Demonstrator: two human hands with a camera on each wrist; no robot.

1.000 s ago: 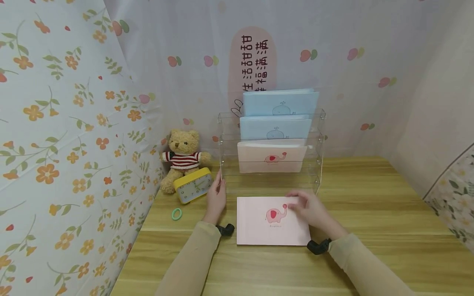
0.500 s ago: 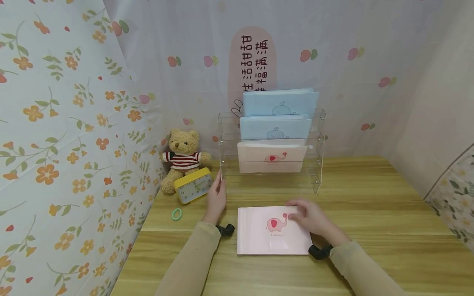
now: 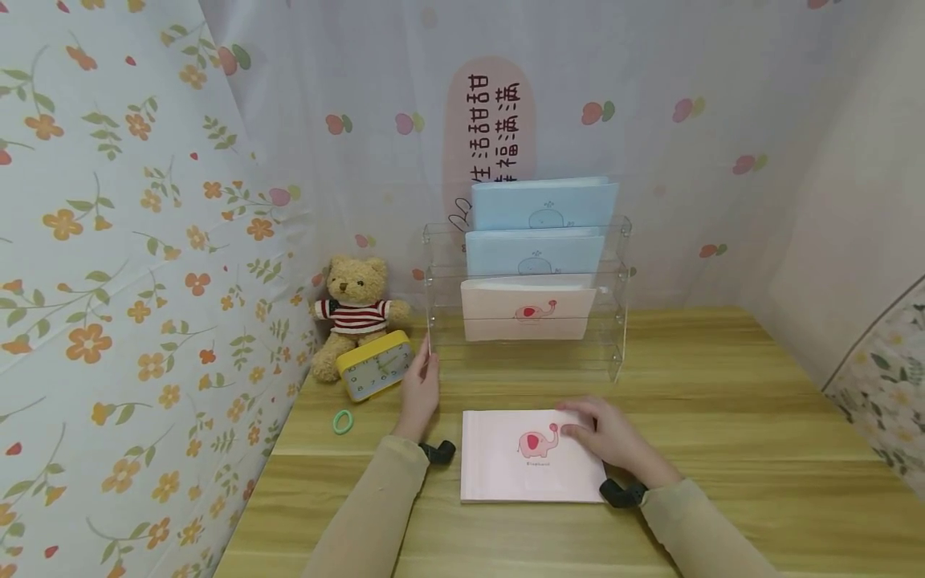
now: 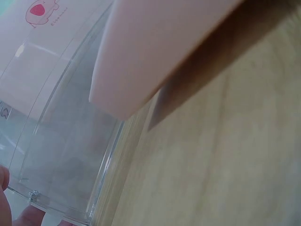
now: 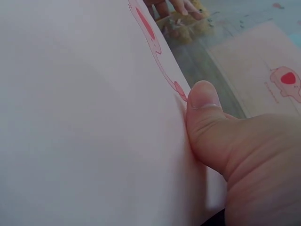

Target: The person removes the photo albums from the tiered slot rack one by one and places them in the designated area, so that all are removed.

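Observation:
In the head view my right hand holds a pink notebook by its far right part. A red-eared elephant and small lettering mark its cover. The right wrist view shows the thumb pressed on the cover, while most of the fingers are hidden behind. My left hand grips the left side panel of a clear acrylic rack, with fingertips around the panel's edge in the left wrist view. Two blue whale notebooks and a pink elephant notebook stand in the rack's tiers.
A yellow alarm clock leans by a teddy bear in a striped sweater, left of the rack. Near them a green ring lies on the wooden table. Patterned curtains enclose the left side and back.
The pink notebook in my right hand has moved away from the rack, toward my body, and the right hand has moved with it. My left hand has stayed at the rack's side.

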